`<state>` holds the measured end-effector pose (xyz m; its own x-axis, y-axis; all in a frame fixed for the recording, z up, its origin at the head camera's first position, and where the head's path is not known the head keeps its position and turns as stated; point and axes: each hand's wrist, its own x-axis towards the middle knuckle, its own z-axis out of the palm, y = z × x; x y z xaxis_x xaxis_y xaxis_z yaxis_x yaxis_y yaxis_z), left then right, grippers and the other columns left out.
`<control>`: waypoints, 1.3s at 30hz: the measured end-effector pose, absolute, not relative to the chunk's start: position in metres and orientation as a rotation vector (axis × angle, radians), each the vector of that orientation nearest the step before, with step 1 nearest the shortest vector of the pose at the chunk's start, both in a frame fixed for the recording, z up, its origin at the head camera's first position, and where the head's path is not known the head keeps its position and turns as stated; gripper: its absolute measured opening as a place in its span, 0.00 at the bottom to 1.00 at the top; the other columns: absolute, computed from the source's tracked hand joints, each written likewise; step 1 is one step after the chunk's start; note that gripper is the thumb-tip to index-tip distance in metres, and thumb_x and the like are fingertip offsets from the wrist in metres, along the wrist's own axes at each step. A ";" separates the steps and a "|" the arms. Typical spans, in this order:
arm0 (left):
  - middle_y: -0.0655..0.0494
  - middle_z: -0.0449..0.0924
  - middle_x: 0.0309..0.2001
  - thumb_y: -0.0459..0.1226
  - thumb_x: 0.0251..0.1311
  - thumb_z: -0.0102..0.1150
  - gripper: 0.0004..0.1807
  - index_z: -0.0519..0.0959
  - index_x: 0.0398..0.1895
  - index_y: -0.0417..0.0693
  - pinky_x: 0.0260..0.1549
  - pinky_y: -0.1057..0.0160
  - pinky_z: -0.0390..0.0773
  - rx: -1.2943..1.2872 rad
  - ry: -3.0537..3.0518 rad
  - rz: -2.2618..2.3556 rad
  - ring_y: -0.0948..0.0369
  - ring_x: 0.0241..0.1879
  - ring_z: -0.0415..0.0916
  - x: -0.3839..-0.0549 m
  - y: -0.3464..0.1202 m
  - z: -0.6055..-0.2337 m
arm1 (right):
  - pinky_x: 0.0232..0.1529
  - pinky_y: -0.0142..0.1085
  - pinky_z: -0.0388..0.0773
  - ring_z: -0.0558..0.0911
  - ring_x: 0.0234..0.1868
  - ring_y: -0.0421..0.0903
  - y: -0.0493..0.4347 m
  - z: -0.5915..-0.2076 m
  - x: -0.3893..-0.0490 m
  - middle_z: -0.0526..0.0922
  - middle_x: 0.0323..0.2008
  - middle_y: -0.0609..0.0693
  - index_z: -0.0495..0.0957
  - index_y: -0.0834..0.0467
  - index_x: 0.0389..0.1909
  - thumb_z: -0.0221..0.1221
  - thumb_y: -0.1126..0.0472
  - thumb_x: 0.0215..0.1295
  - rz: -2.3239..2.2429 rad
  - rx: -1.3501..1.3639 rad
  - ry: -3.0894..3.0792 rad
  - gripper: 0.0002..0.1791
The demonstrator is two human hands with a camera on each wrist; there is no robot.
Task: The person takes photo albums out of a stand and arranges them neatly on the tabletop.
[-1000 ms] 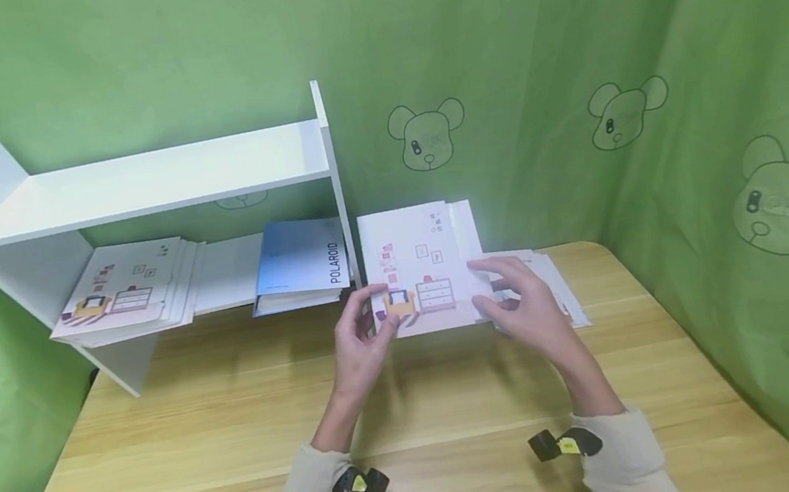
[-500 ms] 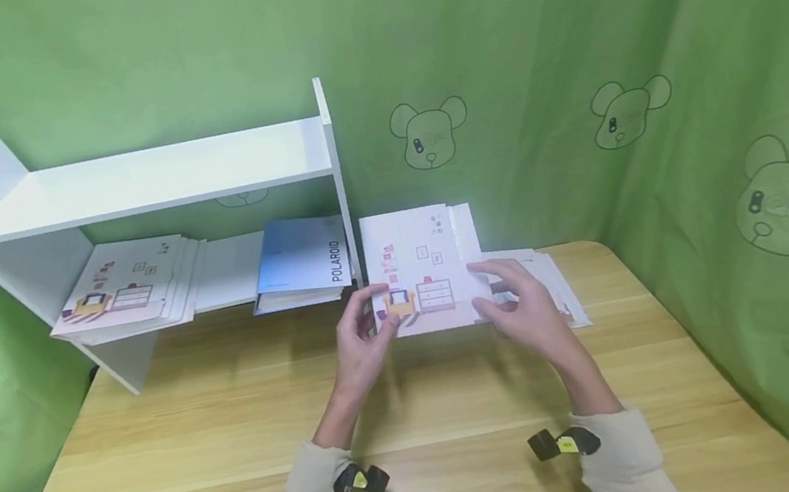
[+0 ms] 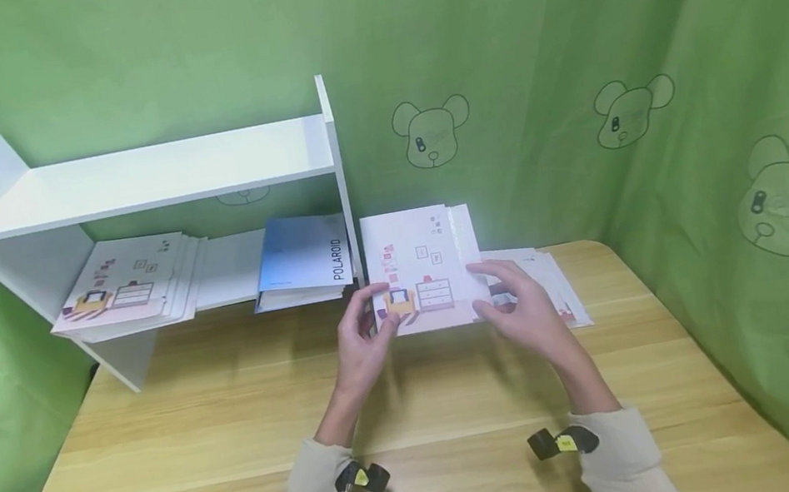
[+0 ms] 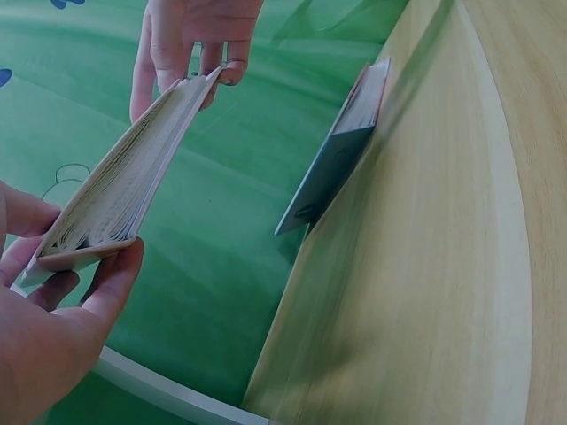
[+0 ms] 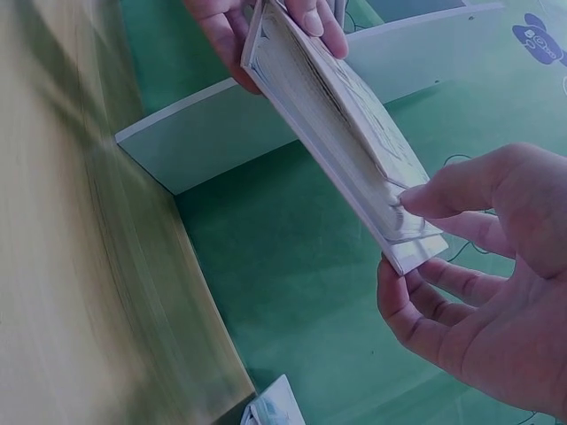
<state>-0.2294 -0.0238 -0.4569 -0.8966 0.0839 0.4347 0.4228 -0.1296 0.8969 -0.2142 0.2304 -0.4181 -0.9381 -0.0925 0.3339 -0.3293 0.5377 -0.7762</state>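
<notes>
White two-board shelf (image 3: 143, 178): farthest left, with a blue POLAROID album (image 3: 296, 256).
Left hand (image 3: 360, 352): we see it pinch a thick white furniture-printed book (image 3: 414, 268) by its left edge.
Book: between both hands, raised above the pale wooden table (image 3: 455, 406).
Right hand (image 3: 535, 314): pinches the right edge.
White printed stack (image 3: 556, 275): we see it partly behind that hand.

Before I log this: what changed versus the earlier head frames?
No visible change beyond slight drift of the head view; nothing taken hold of or let go. Left hand and right hand still grip the white book; the blue book stays in the shelf unit.
</notes>
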 end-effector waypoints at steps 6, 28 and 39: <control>0.46 0.72 0.66 0.20 0.61 0.60 0.27 0.73 0.65 0.41 0.61 0.56 0.81 -0.563 -1.940 -2.101 0.47 0.61 0.75 -0.230 -0.024 -0.458 | 0.52 0.53 0.86 0.81 0.53 0.61 0.231 -0.420 -0.216 0.72 0.68 0.59 0.74 0.58 0.68 0.65 0.71 0.64 1.373 0.368 -2.518 0.30; 0.43 0.72 0.68 0.19 0.57 0.64 0.33 0.73 0.68 0.41 0.62 0.54 0.80 -0.554 -2.010 -2.089 0.44 0.61 0.76 -0.234 -0.024 -0.465 | 0.53 0.55 0.85 0.80 0.54 0.64 0.234 -0.431 -0.221 0.66 0.73 0.61 0.73 0.58 0.70 0.66 0.71 0.63 1.355 0.377 -2.562 0.33; 0.43 0.72 0.67 0.19 0.58 0.64 0.33 0.73 0.68 0.42 0.65 0.54 0.77 -0.547 -2.016 -2.116 0.46 0.64 0.74 -0.235 -0.024 -0.468 | 0.54 0.58 0.84 0.80 0.56 0.66 0.234 -0.434 -0.222 0.65 0.74 0.63 0.71 0.59 0.71 0.66 0.71 0.62 1.323 0.385 -2.593 0.34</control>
<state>-0.2346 -0.0240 -0.4682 -0.9187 0.1282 0.3735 0.3669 -0.0728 0.9274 -0.2221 0.2338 -0.4344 -0.9450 -0.1370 0.2971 -0.3209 0.5641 -0.7608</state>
